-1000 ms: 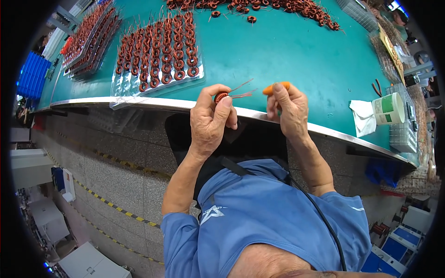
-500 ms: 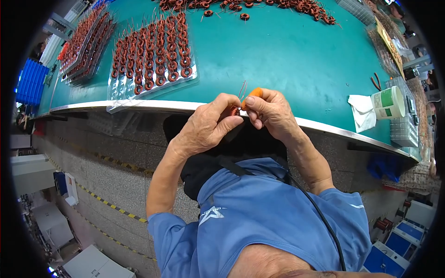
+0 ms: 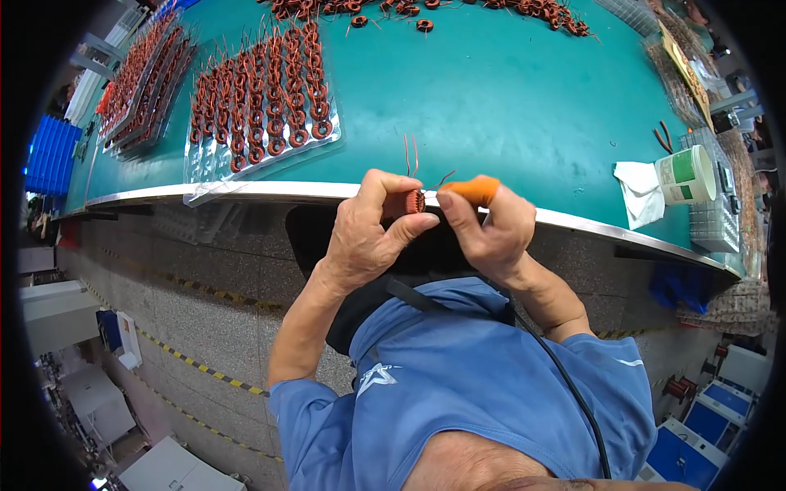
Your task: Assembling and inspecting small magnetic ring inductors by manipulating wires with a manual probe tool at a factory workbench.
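My left hand [image 3: 368,225] pinches a small ring coil [image 3: 415,202] wound with copper-red wire between thumb and fingers, just in front of the table's near edge. Two thin wire leads stand up from behind its fingertips. To the right, my right hand [image 3: 499,225] is closed, with an orange finger cot [image 3: 475,191] over its index finger. Pale strands of wire [image 3: 431,195] run from the coil to its thumb and index finger, and a reddish wire end sticks up above them. This hand is slightly blurred.
A clear tray [image 3: 327,147] with rows of similar coils lies on the green table [image 3: 483,98] at left, beside stacked trays [image 3: 147,90]. Loose coils [image 3: 540,15] are heaped at the far edge. At right stand a white-green cup [image 3: 688,176], a white cloth [image 3: 640,195] and dark-handled tool [image 3: 663,137].
My right hand has moved right, away from the coil, and turned, with wire now stretched between them. The coil shows more fully in my left hand, its leads upright.
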`<state>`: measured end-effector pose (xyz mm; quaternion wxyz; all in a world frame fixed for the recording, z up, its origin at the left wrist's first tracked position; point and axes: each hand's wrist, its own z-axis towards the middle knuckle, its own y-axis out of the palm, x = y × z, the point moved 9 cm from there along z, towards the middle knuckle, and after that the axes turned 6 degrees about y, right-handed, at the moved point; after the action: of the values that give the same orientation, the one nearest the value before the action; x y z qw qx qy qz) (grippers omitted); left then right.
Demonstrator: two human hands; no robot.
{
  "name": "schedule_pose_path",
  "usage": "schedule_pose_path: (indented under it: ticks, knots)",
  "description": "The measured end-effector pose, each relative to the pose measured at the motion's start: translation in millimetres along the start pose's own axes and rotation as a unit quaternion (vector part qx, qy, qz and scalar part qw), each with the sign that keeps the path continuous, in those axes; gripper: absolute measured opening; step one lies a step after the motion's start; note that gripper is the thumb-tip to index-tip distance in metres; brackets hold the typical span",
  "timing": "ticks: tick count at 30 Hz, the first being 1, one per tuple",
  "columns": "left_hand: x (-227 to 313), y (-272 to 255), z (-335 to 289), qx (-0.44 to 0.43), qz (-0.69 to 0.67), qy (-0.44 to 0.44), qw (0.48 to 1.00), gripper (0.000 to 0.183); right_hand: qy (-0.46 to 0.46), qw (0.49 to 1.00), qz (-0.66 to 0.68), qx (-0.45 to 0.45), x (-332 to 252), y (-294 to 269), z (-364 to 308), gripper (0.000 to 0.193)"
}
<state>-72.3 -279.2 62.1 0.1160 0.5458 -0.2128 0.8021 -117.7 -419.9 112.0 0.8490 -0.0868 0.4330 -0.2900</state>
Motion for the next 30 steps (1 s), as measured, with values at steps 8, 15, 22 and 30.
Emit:
schedule_pose_path:
  ticks: [8, 15, 22, 30]
  knots:
    - [14.5, 15.7, -5.4, -0.009, -0.289, 0.084, 0.954, 0.031, 0.281, 0.904, 0.303, -0.107, 41.1, 22.7, -6.1, 0.021]
    - [5.9, 5.5, -3.2, 0.03, -0.109, 0.024, 0.993, 0.021, 0.205, 0.943, 0.241, -0.104, 40.6, 23.7, -2.8, 0.023]
    - [16.4, 14.1, -3.4, -0.027, 0.028, 0.033, 0.999, 0.019, 0.111, 0.978, 0.177, -0.022, 23.0, 12.8, 0.5, 0.027]
    - [-3.1, 15.7, -10.3, 0.017, -0.107, 0.013, 0.994, 0.02, 0.217, 0.947, 0.228, -0.065, 38.5, 25.1, 3.3, 0.033]
